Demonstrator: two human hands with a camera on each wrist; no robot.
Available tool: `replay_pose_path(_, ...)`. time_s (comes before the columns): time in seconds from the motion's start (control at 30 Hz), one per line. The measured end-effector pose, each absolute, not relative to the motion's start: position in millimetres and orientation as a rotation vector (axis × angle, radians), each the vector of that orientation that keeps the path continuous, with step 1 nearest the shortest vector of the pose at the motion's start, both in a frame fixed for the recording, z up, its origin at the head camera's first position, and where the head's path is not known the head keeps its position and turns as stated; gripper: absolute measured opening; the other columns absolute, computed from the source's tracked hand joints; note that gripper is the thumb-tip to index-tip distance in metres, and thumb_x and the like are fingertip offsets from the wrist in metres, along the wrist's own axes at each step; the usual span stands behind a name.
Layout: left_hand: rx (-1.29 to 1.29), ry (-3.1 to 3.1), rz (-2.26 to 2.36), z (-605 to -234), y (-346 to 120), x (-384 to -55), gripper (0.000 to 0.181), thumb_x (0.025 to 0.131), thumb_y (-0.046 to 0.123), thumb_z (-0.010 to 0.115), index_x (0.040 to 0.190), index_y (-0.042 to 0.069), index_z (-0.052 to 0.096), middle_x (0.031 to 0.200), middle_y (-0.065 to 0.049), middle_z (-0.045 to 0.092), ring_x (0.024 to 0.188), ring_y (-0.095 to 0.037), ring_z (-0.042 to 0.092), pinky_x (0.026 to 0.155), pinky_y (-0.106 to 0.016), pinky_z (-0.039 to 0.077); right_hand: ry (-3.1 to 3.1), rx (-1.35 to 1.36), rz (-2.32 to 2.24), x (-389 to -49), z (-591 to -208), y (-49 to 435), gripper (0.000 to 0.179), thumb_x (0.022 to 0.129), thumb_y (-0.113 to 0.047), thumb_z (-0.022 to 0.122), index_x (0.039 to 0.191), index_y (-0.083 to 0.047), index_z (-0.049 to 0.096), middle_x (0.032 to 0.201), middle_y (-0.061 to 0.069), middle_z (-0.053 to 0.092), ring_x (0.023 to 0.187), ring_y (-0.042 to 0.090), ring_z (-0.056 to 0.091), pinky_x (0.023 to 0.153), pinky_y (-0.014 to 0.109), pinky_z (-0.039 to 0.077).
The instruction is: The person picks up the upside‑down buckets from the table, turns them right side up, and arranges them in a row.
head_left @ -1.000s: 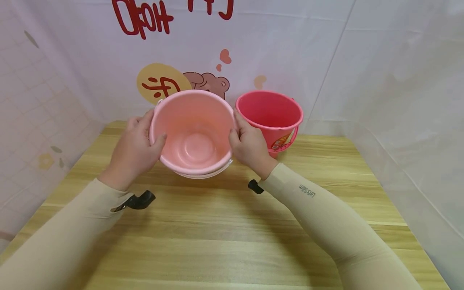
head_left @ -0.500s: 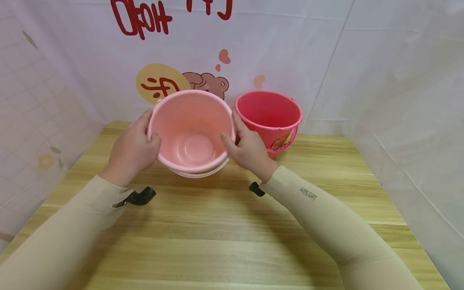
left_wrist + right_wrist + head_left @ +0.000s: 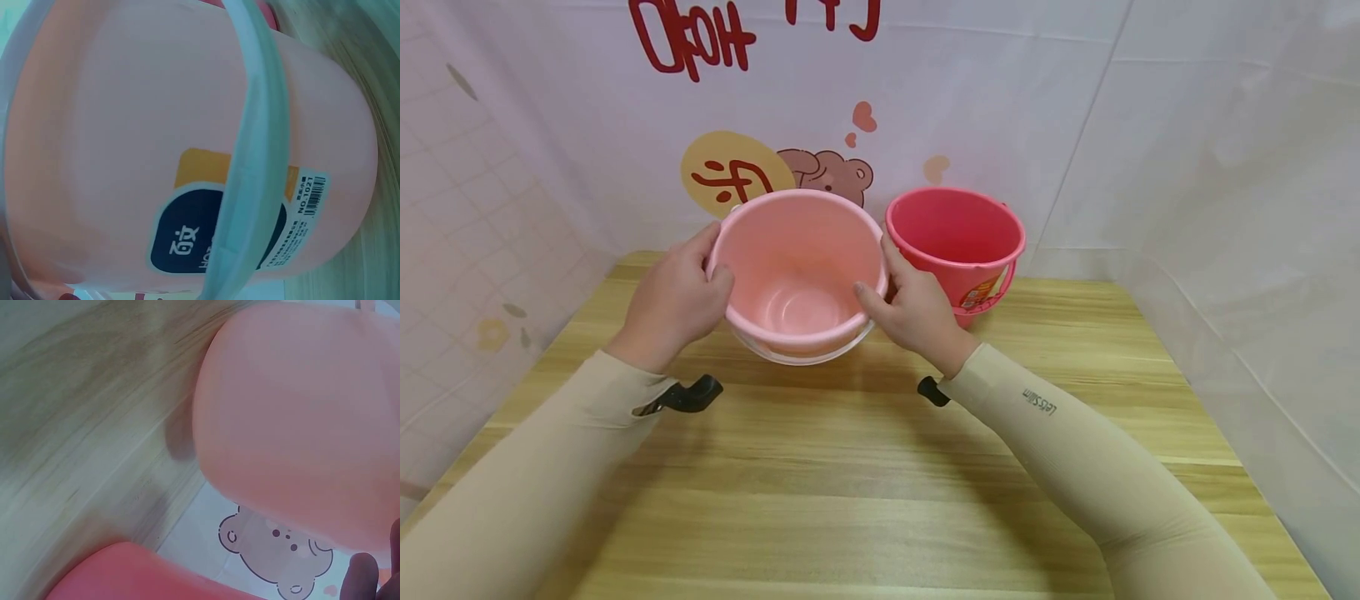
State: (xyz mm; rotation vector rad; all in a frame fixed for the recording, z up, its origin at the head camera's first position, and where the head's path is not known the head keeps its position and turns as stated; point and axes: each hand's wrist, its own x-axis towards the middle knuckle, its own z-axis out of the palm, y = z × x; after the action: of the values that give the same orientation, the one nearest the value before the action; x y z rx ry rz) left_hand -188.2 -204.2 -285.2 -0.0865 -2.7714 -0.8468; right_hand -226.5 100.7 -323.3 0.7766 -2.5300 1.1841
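Between my hands is a light pink bucket (image 3: 808, 267), its mouth tilted toward me. The left hand (image 3: 677, 296) grips its rim on the left side. On the opposite side the right hand (image 3: 921, 304) holds the rim, thumb over the edge; a few of its fingers (image 3: 361, 578) show in the right wrist view. A pale bail handle (image 3: 256, 137) crosses the bucket's outside, partly covering a printed label (image 3: 187, 231). Just beyond the right hand stands a deep pink bucket (image 3: 955, 233), upright with its handle hanging down in front.
The wood-grain table (image 3: 850, 500) stretches in front of me. A white printed cloth (image 3: 985, 100) hangs behind it, and light walls or sheets flank both sides. A black wrist-mount piece (image 3: 696, 393) juts from the left sleeve.
The light pink bucket has shifted slightly left, and its mouth has tipped upward a little, so less of its floor shows. Both hands stay on its rim. The deep pink bucket stands still.
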Motion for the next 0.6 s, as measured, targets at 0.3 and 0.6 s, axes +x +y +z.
replay_pose_path(0.3, -0.129, -2.774, -0.818, -289, -204, -187, 0.078, 0.106, 0.059, 0.043, 0.169, 0.017, 0.026, 0.145, -0.032, 0.051, 0.115, -0.045, 0.056, 0.084, -0.063, 0.052, -2.52, 0.748, 1.193, -229, -323, 101, 0.079, 0.1, -0.037, 0.069, 0.167, -0.017, 0.032, 0.076, 0.001, 0.066, 0.057, 0.016, 0.056, 0.053, 0.029, 0.05)
replay_pose_path(0.6, -0.262, -2.788, -0.907, -296, -209, -184, 0.104, 0.096, 0.069, 0.061, 0.171, 0.02, 0.009, 0.166, -0.028, 0.03, 0.124, -0.044, 0.055, 0.097, -0.065, 0.051, -2.612, 0.657, 1.179, -231, -319, 100, 0.077, 0.101, -0.039, 0.067, 0.167, -0.021, 0.033, 0.075, 0.001, 0.065, 0.059, 0.018, 0.057, 0.055, 0.03, 0.051)
